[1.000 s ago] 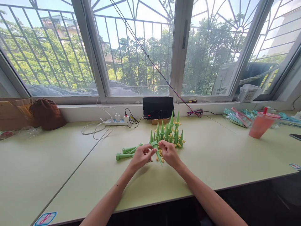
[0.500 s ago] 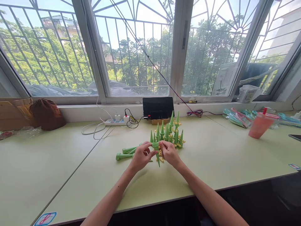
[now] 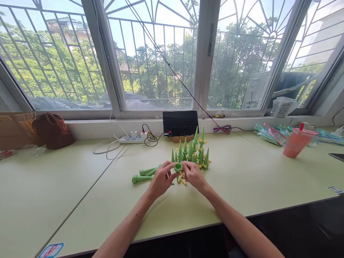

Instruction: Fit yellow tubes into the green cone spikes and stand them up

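Observation:
My left hand and my right hand meet over the pale green table, fingers pinched from both sides on one green cone spike. Its round open end faces me; its tip is hidden behind it. Small yellow pieces lie on the table just under my hands. Behind them several green cone spikes stand upright with yellow pieces on them. To the left, a few green spikes lie flat on the table.
A black tablet leans at the window sill behind the cones, with a white power strip and cables to its left. A brown pouch sits far left. A pink drink cup and packets are at the right.
The spike between my hands has turned: its tip pointed down toward me before, now its open round end faces me. My hands stayed in place.

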`<act>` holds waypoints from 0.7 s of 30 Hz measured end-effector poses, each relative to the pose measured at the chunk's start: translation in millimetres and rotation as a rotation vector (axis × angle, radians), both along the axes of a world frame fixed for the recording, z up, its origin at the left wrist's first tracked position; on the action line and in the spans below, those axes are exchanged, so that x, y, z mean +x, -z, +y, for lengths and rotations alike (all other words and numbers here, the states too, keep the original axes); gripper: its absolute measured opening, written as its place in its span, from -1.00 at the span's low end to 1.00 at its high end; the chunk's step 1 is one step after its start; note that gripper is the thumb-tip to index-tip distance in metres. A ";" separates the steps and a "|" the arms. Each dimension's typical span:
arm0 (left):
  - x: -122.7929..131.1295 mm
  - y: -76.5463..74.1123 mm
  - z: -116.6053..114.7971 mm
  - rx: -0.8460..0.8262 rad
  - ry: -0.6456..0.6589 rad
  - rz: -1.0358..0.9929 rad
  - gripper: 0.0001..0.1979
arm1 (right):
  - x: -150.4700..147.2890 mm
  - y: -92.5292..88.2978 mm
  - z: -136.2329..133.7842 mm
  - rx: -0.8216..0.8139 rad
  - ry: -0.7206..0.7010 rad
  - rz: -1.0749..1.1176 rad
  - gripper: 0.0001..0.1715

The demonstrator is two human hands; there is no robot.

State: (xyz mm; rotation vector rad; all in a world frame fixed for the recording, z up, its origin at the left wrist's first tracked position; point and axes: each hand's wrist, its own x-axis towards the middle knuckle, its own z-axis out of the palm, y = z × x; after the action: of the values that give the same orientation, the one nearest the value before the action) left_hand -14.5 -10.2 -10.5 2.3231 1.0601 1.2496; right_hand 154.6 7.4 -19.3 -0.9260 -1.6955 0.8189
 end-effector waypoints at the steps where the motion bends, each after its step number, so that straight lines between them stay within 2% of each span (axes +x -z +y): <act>1: -0.6 0.9 0.4 0.015 0.000 0.014 -0.70 | 0.1 0.0 -0.1 -0.004 -0.003 0.002 -0.50; 14: -7.1 6.8 0.6 0.255 -0.057 0.196 -0.65 | 0.2 2.1 0.6 -0.022 -0.017 0.001 -0.53; 18: -7.9 10.8 3.8 0.344 -0.065 0.206 -0.64 | 0.5 2.8 1.2 -0.023 -0.019 -0.004 -0.53; 21: -5.5 11.1 5.5 0.332 -0.082 0.166 -0.65 | -0.5 3.7 2.0 -0.028 0.002 0.001 -0.54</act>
State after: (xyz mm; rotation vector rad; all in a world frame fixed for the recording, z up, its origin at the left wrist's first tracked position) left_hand -20.0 -4.8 -21.6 2.6960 1.0785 1.3725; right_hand 154.1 9.4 -23.0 -0.9462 -1.6857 0.8438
